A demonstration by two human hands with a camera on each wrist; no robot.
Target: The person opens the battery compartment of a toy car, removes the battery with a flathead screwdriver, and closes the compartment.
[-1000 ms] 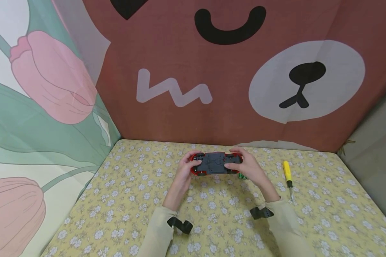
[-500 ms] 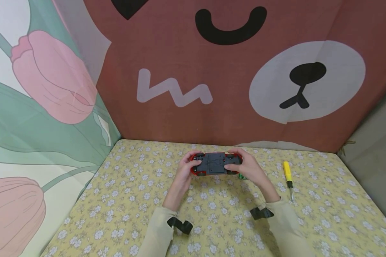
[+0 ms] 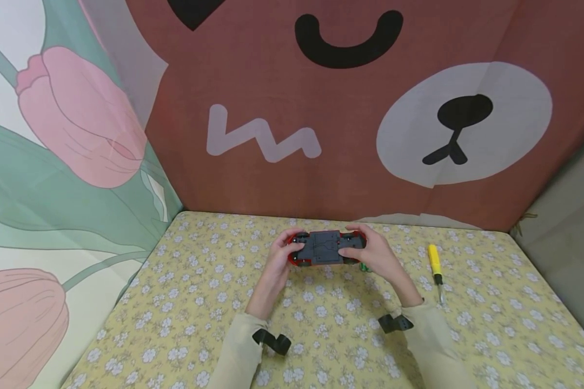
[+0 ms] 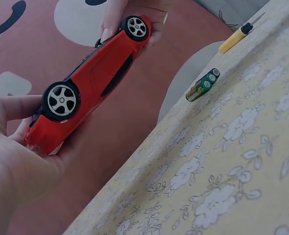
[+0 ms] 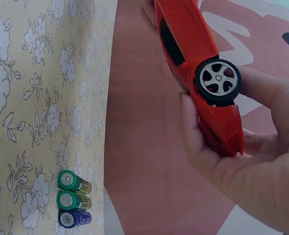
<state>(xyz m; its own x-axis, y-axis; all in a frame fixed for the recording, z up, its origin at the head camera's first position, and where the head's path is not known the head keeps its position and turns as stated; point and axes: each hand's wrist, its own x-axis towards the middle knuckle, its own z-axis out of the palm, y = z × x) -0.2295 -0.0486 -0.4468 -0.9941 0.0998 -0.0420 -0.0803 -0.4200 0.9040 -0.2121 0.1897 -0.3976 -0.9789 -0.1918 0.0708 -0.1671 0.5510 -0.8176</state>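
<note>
A red toy car is held upside down above the table, its dark grey underside facing up toward the head camera. At its left end my left hand grips it, thumb on the underside and fingers behind. My right hand grips the other end the same way, its thumb pressed on the underside. The left wrist view shows the red side of the car with two silver-spoked wheels. Below the car, 3 batteries lie side by side on the cloth, two green and one blue; the head view shows them mostly hidden.
A yellow-handled screwdriver lies on the table right of my right hand. A floral yellow cloth covers the table. A brown curtain with a bear print hangs along the back edge, with a tulip-print curtain on the left.
</note>
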